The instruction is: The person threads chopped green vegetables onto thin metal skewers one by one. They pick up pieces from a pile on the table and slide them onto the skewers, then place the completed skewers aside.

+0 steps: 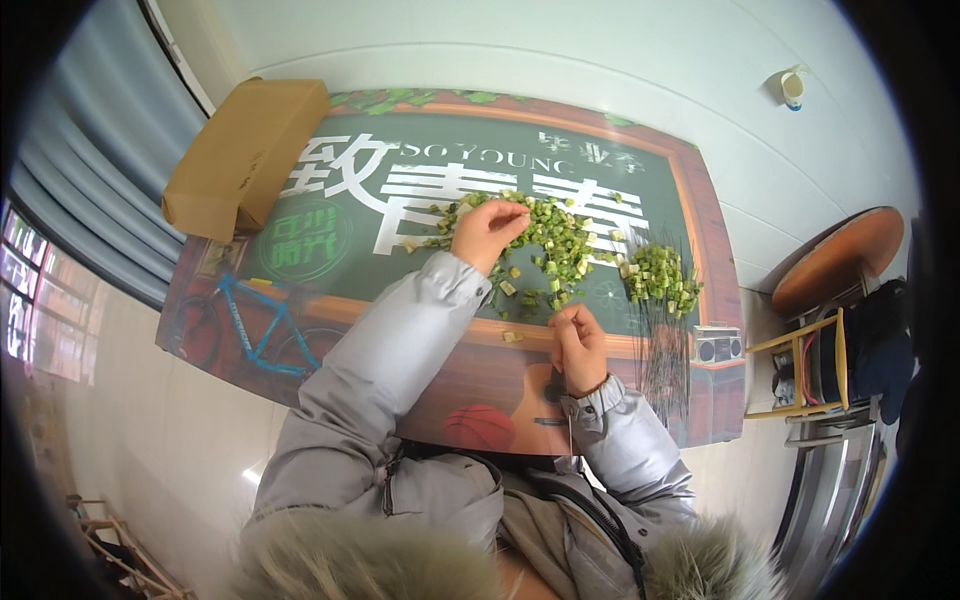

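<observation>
My left hand [487, 232] reaches onto a spread of small green chopped vegetable pieces [555, 240] on the table, its fingertips pinched on one piece at the pile's edge. Nearer to me, my right hand [578, 350] grips a thin metal skewer [570, 425] that points down toward my chest. A green piece sits at its fingertips. A second heap of green pieces [662, 275] lies to the right, on top of a bundle of thin metal skewers [662, 360]. Both arms wear grey padded sleeves.
The table [330, 300] has a printed dark green and brown cover. A flat cardboard box [245, 155] lies at its far left corner. A round wooden stool [835, 260] and a yellow-framed chair [810, 370] stand to the right. A small bottle [792, 88] stands on the floor far right.
</observation>
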Tool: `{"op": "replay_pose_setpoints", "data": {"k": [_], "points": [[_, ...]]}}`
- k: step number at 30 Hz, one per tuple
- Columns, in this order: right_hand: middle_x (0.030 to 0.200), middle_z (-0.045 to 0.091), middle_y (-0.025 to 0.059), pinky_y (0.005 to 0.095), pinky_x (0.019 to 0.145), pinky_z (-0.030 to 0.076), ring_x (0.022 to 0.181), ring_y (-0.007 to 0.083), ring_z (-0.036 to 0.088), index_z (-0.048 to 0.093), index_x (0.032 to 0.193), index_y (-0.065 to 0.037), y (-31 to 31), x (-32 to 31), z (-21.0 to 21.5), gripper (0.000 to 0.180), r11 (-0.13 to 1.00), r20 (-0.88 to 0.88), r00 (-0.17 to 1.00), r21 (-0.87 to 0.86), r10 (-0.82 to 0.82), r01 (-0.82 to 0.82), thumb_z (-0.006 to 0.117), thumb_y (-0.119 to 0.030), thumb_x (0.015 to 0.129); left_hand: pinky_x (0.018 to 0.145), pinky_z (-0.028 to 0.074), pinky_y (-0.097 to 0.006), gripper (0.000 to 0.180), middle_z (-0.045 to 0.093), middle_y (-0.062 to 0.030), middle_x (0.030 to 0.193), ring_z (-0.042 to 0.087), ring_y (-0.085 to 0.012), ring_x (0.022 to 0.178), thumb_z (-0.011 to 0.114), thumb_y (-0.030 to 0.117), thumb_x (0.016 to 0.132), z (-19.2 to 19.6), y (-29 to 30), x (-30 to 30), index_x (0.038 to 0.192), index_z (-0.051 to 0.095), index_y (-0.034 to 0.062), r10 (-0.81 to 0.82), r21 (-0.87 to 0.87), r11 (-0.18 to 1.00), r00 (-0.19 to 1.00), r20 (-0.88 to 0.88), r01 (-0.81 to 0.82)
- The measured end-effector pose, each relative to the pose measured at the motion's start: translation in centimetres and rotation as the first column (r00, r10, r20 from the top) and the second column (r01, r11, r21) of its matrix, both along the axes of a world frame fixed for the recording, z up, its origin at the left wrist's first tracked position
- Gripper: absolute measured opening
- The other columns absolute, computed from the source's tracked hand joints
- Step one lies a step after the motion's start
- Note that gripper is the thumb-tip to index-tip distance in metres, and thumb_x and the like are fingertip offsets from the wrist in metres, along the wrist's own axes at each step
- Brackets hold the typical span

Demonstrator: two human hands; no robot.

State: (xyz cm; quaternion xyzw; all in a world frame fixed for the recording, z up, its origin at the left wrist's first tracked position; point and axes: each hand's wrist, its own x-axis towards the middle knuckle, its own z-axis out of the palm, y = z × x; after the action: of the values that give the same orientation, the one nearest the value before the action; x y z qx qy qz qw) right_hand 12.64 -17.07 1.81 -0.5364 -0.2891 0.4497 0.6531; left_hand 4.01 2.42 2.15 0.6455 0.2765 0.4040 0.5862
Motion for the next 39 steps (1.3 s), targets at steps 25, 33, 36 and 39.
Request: {"op": "replay_pose_setpoints", "data": {"k": [25,33,36,39], "points": [[0.062,0.045,-0.0045,0.0162,0.042,0.030,0.047,0.0001,0.040,0.048,0.086,-0.004,-0.8,-0.9,-0.3,0.010,0.957,0.137,0.950,-0.111,0.280,-0.267,0.046,-0.011,0.093,0.068,0.046,-0.024,0.012,0.054,-0.0014,0.085,0.052,-0.0117,0.078,0.058,0.021,0.088,-3.1,-3.6,-3.8,0.093,0.058,0.0108,0.105,-0.690,0.544,0.777,0.621,0.478],[0.060,0.044,-0.0044,0.0165,0.042,0.030,0.046,0.0006,0.039,0.048,0.086,-0.004,-0.7,-0.9,-0.2,0.010,0.960,0.135,0.952,-0.083,0.275,-0.266,0.046,-0.011,0.093,0.069,0.045,-0.025,0.013,0.053,-0.0006,0.086,0.051,-0.0107,0.078,0.058,0.020,0.088,-2.4,-3.8,-4.0,0.097,0.058,0.0107,0.083,-0.688,0.570,0.801,0.593,0.450],[0.060,0.044,-0.0044,0.0166,0.042,0.030,0.046,0.0004,0.039,0.049,0.086,-0.004,-0.8,-0.9,-0.1,0.010,0.961,0.153,0.949,-0.088,0.274,-0.263,0.046,-0.011,0.093,0.069,0.045,-0.025,0.013,0.055,-0.0004,0.086,0.052,-0.0097,0.077,0.058,0.019,0.087,-2.5,-3.9,-3.9,0.097,0.059,0.0100,0.063,-0.694,0.586,0.830,0.554,0.418],[0.060,0.045,-0.0044,0.0166,0.042,0.030,0.046,0.0003,0.039,0.049,0.086,-0.004,-0.7,-0.9,-0.1,0.011,0.965,0.162,0.952,-0.082,0.261,-0.250,0.046,-0.012,0.093,0.069,0.044,-0.023,0.013,0.059,0.0016,0.089,0.054,-0.0073,0.079,0.061,0.016,0.086,-2.8,-4.0,-3.8,0.098,0.061,0.0114,-0.052,-0.658,0.615,0.855,0.516,0.435]]}}
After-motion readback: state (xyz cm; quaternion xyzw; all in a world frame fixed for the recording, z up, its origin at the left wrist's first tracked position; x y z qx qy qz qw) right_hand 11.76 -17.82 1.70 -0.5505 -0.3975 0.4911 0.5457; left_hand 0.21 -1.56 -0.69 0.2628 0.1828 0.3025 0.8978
